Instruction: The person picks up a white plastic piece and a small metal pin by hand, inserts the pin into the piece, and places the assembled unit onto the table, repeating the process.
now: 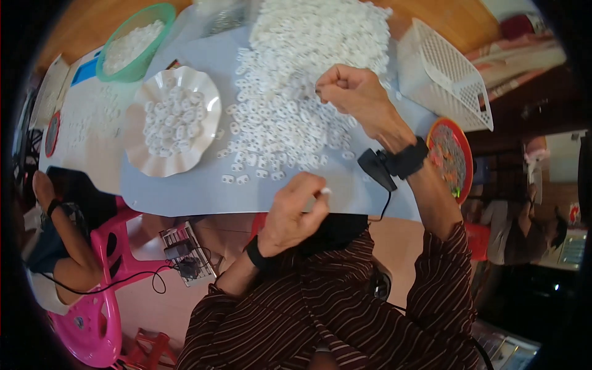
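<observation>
Near the table's front edge, my left hand point(295, 209) is closed in a pinch. Between its thumb and forefinger shows a small white plastic piece point(326, 192). My right hand point(357, 95) hovers over a large heap of white two-holed plastic pieces point(290, 120), its fingers pinched together. Something dark and tiny shows at those fingertips, too small to name. Left of the heap, a scalloped white plate point(209, 132) holds many similar pieces. Black bands circle both wrists, and a black box with a cable point(377, 168) hangs by the right one.
A green basket point(110, 73) of white pieces stands back left; a white perforated basket point(441, 77) stands back right. Beside my right forearm is an orange-rimmed tray point(467, 160) of small grey parts. A person sits left by a pink chair point(102, 308); another is at far right.
</observation>
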`<state>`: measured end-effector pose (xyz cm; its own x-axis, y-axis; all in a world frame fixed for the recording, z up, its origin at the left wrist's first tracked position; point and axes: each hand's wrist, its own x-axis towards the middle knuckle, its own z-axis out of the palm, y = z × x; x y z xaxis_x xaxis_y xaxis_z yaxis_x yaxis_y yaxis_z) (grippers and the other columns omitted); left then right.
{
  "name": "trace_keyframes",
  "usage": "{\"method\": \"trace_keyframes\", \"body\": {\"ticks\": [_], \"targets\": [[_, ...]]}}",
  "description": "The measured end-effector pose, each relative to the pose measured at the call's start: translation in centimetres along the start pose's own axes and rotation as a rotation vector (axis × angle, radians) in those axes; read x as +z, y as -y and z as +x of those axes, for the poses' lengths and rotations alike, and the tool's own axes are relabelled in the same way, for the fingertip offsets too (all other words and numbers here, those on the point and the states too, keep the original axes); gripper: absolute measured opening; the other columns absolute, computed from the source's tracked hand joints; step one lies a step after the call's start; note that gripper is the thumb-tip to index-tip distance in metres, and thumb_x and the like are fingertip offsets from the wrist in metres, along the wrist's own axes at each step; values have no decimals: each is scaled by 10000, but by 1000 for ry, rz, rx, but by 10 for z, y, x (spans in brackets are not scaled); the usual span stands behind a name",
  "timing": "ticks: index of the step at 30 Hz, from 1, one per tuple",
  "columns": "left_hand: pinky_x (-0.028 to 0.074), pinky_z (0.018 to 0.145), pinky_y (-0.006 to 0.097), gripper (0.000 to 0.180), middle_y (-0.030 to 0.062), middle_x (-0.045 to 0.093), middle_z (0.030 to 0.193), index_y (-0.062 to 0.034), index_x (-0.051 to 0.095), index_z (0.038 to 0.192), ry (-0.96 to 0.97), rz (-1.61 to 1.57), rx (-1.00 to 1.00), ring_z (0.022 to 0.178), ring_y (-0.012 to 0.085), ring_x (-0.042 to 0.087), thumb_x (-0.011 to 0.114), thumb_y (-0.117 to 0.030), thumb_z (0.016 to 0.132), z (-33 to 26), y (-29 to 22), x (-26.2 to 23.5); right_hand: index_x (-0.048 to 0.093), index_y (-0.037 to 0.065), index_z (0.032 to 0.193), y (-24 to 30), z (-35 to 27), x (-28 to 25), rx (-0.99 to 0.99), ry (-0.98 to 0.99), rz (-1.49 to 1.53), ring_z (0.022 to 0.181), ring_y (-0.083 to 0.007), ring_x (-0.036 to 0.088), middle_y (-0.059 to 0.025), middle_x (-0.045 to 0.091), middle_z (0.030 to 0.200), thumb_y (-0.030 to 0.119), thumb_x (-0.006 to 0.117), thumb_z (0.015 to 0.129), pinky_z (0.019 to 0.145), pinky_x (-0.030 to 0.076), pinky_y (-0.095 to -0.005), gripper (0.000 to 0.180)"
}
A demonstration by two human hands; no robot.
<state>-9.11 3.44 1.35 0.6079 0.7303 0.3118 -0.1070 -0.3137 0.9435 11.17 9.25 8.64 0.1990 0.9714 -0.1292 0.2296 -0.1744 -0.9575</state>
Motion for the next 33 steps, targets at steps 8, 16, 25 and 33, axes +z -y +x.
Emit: {"method": "trace_keyframes", "body": {"ticks": [8, 16, 25, 33], "targets": [[441, 738, 244, 81, 42, 612, 847, 3, 579, 938, 14, -453, -291, 767, 102, 574, 518, -24, 891, 19, -15, 28, 644, -23, 1066, -41, -129, -31, -85, -124, 252, 780, -74, 585, -25, 662, 916, 10, 629, 873, 722, 486, -216, 196], [448, 856, 288, 108, 59, 629, 823, -6, 582, 945, 197, -552, -339, 801, 107, 582, 516, -86, 911, 28, -9, 60, 646, -3, 1020, -57, -190, -28, -17, -209, 367, 722, -69, 594, -30, 663, 865, 21, 632, 886, 651, 495, -213, 137], [447, 863, 285, 105, 49, 634, 784, -8, 585, 951, 255, -457, -307, 802, 96, 576, 524, -82, 908, 28, -4, 67, 642, -2, 1013, -74, -198, -22, -120, -286, 331, 668, -64, 597, -33, 673, 849, 0, 617, 885, 616, 497, -209, 131], [451, 804, 266, 114, 45, 630, 807, -1, 585, 967, 252, -427, -269, 790, 91, 578, 518, -75, 914, 27, 1, 66, 637, -3, 1004, -76, -198, -20, -109, -277, 269, 648, -61, 595, -33, 673, 840, -24, 603, 875, 608, 494, -207, 135]]}}
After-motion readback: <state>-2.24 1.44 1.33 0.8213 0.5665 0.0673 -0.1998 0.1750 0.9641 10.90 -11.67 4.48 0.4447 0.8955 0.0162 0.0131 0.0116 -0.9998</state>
